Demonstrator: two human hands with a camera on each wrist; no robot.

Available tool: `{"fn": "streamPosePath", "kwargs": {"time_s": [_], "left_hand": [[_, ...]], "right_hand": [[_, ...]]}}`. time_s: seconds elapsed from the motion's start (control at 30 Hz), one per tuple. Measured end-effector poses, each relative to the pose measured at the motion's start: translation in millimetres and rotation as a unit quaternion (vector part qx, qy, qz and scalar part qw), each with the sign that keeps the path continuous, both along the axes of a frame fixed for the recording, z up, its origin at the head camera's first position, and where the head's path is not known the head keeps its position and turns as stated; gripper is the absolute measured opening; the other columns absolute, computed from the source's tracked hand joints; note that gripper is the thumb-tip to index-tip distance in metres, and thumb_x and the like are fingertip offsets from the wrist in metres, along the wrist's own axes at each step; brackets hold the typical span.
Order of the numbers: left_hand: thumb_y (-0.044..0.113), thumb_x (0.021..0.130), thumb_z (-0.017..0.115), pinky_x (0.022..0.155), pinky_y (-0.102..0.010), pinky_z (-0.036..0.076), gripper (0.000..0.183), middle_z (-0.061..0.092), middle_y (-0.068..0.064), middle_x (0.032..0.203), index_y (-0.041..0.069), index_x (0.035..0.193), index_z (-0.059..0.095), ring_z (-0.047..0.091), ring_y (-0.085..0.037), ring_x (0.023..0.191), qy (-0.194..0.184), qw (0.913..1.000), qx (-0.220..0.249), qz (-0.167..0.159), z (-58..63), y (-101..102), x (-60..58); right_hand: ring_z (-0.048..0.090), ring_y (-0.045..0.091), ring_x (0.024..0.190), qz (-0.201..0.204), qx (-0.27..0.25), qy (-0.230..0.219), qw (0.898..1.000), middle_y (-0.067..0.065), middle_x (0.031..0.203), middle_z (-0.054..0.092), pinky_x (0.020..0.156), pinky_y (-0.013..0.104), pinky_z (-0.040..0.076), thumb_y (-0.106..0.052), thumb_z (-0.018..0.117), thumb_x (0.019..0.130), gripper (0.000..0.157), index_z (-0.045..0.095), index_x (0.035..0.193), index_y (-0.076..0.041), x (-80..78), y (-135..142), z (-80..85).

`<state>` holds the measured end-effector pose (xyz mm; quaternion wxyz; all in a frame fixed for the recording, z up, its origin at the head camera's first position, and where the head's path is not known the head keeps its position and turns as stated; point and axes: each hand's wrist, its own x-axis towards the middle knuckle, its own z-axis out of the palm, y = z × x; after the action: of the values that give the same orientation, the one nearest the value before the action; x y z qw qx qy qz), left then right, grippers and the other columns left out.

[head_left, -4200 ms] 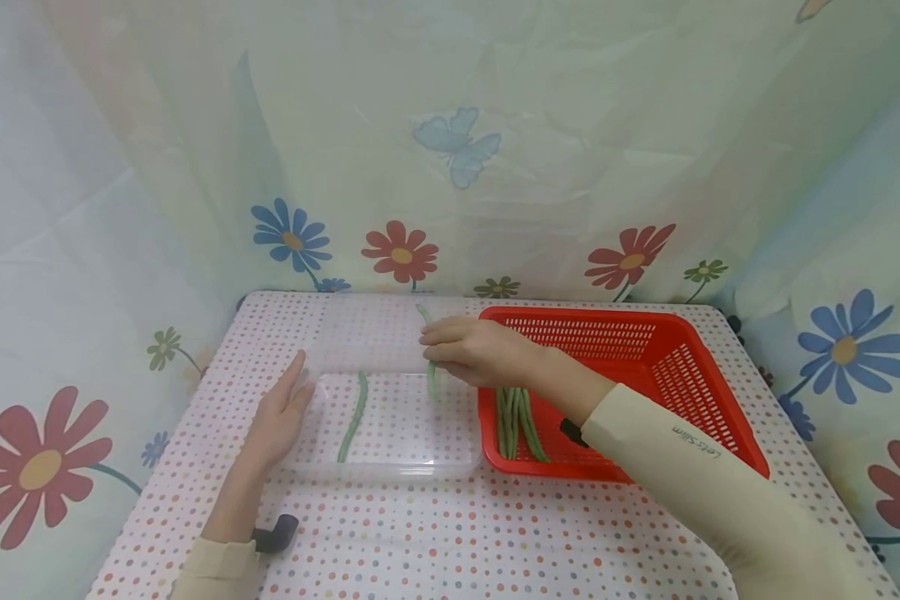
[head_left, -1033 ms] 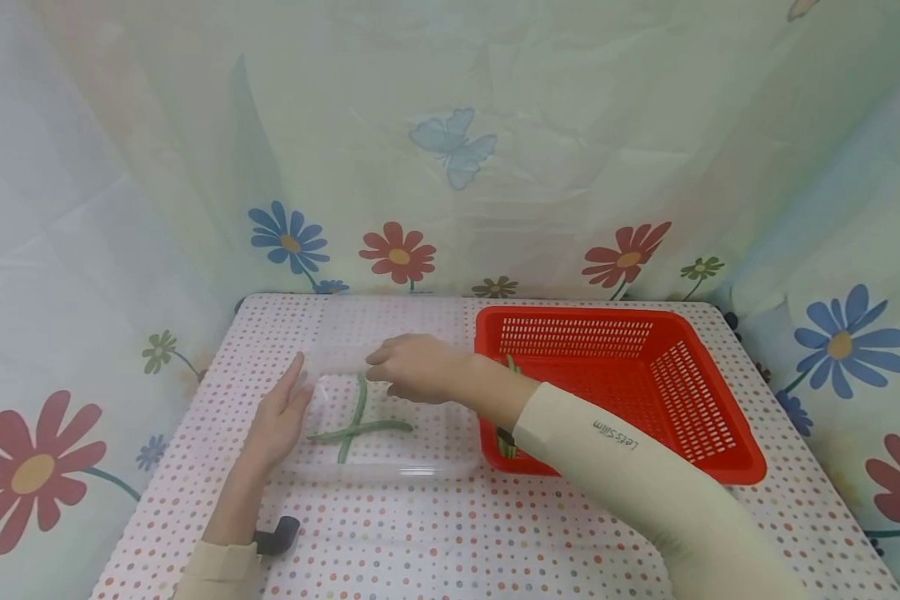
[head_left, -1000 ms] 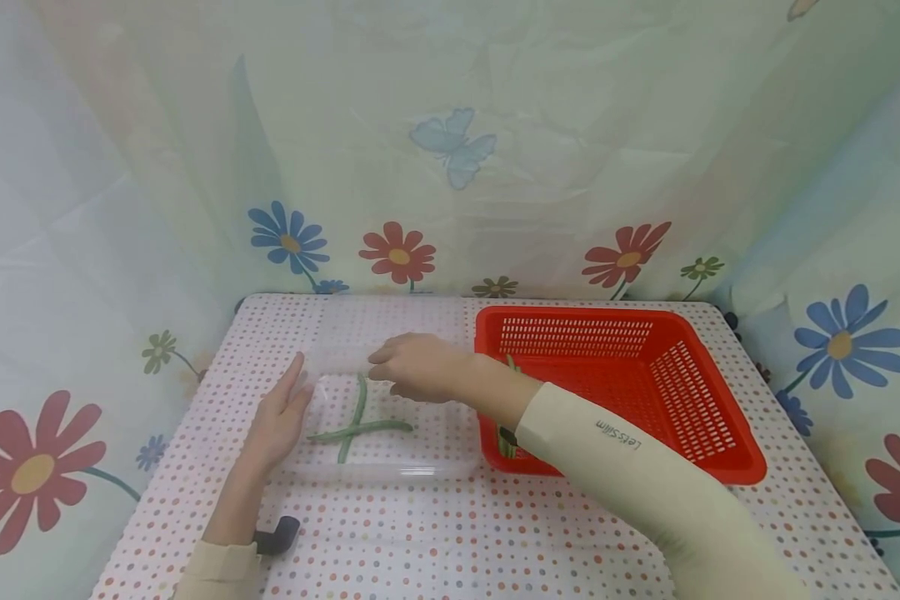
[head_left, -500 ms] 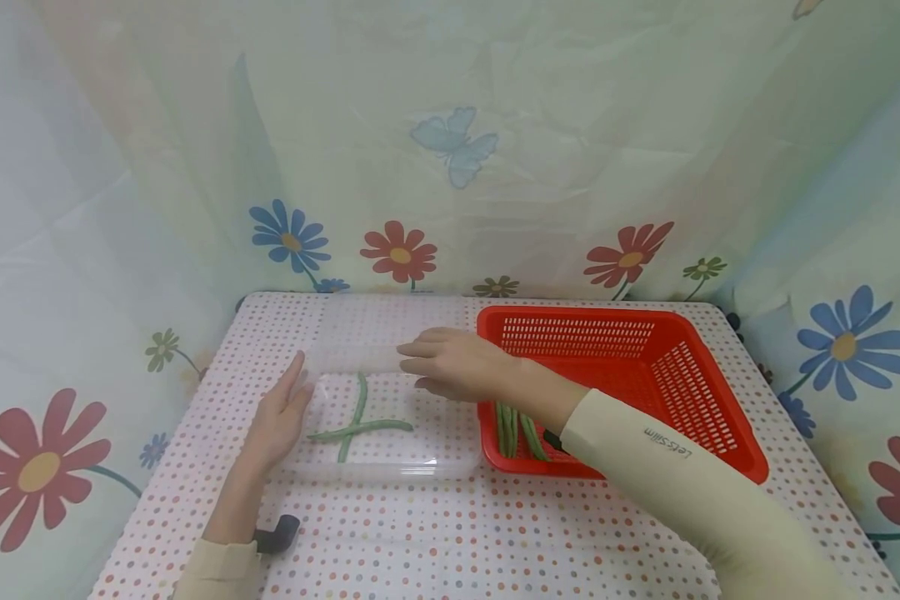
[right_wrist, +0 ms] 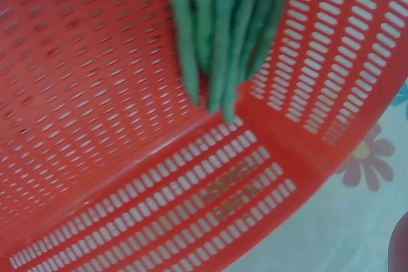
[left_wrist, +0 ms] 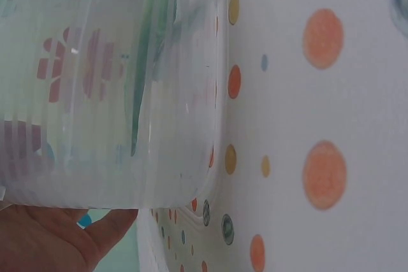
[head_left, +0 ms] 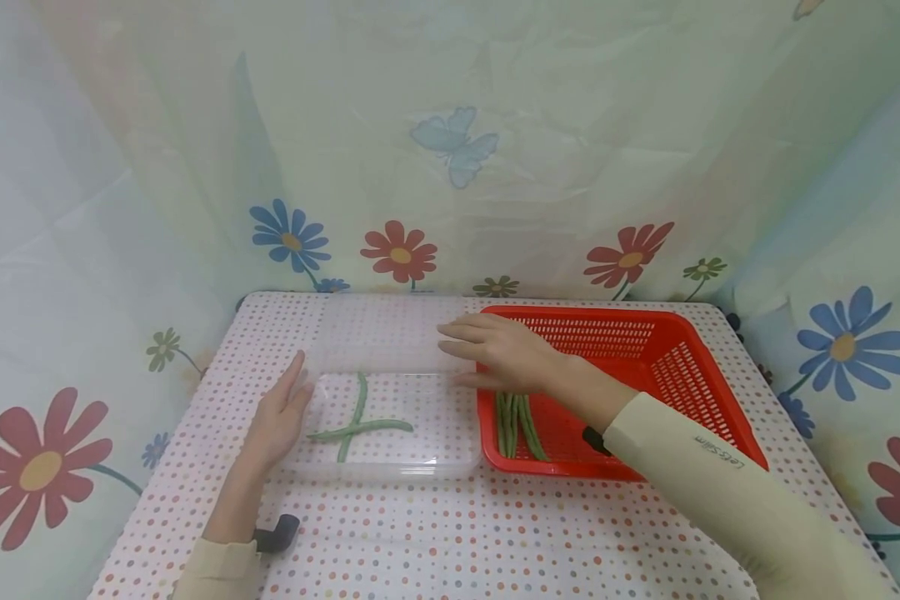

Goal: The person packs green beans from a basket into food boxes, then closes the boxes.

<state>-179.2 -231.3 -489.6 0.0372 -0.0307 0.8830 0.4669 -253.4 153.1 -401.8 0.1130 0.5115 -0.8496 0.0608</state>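
My left hand (head_left: 276, 417) rests against the left side of a clear plastic container (head_left: 420, 468), its fingers fairly straight; the left wrist view shows the thumb and palm (left_wrist: 57, 240) by the container's wall. Two green beans (head_left: 357, 408) lie crossed inside. My right hand (head_left: 506, 354) hovers over the left rim of a red basket (head_left: 622, 477), fingers extended and holding nothing. Beneath it, several green beans (head_left: 521, 429) lie side by side at the basket's left end; the right wrist view shows the bunch of beans (right_wrist: 223, 36) near a corner.
A clear hinged-looking lid (head_left: 390, 329) lies behind the container. The dotted tabletop (head_left: 435, 542) spreads in front. A flowered curtain (head_left: 555, 167) hangs at the back and both sides.
A second green bean, earlier in my right hand, now lies across the first in the container. The right hand has moved right from above the container to the basket. The left hand stays put.
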Motion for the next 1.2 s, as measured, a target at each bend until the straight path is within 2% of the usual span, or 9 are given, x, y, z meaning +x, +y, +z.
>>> {"fn": "streamPosePath", "kwargs": {"time_s": [0.17,0.43,0.6,0.93,1.07,1.2], "left_hand": [[0.04,0.113,0.034,0.131,-0.062,0.011,0.059,0.012,-0.003,0.176,0.04,0.167,0.01,0.01,-0.035,0.163,0.0,1.0,-0.002,0.001,-0.7,0,-0.6],[0.041,0.113,0.034,0.131,-0.062,0.01,0.059,0.011,-0.002,0.176,0.039,0.167,0.01,0.01,-0.035,0.163,0.001,1.0,0.0,-0.001,0.6,1,-0.4],[0.039,0.113,0.034,0.131,-0.062,0.01,0.059,0.01,-0.002,0.176,0.038,0.168,0.01,0.009,-0.035,0.163,0.005,1.0,0.001,-0.006,-0.3,0,-0.6],[0.039,0.113,0.035,0.131,-0.062,0.011,0.059,0.011,-0.002,0.176,0.037,0.168,0.011,0.01,-0.035,0.163,0.009,0.9999,0.003,-0.01,-0.6,0,-0.7],[0.04,0.113,0.035,0.131,-0.062,0.011,0.06,0.011,-0.002,0.176,0.036,0.168,0.011,0.01,-0.035,0.163,0.004,1.0,0.004,-0.006,1.0,1,0.1],[0.044,0.112,0.034,0.131,-0.062,0.01,0.061,0.012,-0.004,0.176,0.037,0.168,0.01,0.01,-0.035,0.163,-0.002,1.0,0.002,-0.004,2.4,1,0.6]], "right_hand": [[0.056,0.027,0.141,-0.011,-0.003,-0.006,1.0,0.006,0.15,0.061,0.116,0.046,0.051,-0.037,0.081,0.092,0.058,0.064,0.144,-0.017,-0.6,15,-2.3],[0.06,0.028,0.137,-0.014,-0.012,-0.002,1.0,0.006,0.149,0.063,0.112,0.047,0.053,-0.043,0.082,0.089,0.062,0.066,0.143,-0.016,-0.3,34,-6.5],[0.059,0.028,0.137,-0.028,0.009,-0.003,1.0,0.005,0.151,0.06,0.113,0.048,0.053,-0.049,0.077,0.092,0.065,0.062,0.147,-0.017,-0.5,45,-13.4],[0.042,0.029,0.152,-0.064,0.037,-0.087,0.993,0.003,0.166,0.042,0.123,0.057,0.04,-0.052,0.072,0.094,0.08,0.041,0.162,-0.024,4.9,67,-18.6],[0.041,0.031,0.153,-0.069,0.058,-0.098,0.991,0.003,0.167,0.041,0.12,0.059,0.043,-0.055,0.072,0.093,0.08,0.041,0.162,-0.027,4.6,75,-22.3],[0.042,0.032,0.152,-0.061,0.068,-0.09,0.992,0.004,0.166,0.043,0.119,0.059,0.044,-0.055,0.071,0.094,0.077,0.044,0.16,-0.027,2.8,83,-27.4]]}}
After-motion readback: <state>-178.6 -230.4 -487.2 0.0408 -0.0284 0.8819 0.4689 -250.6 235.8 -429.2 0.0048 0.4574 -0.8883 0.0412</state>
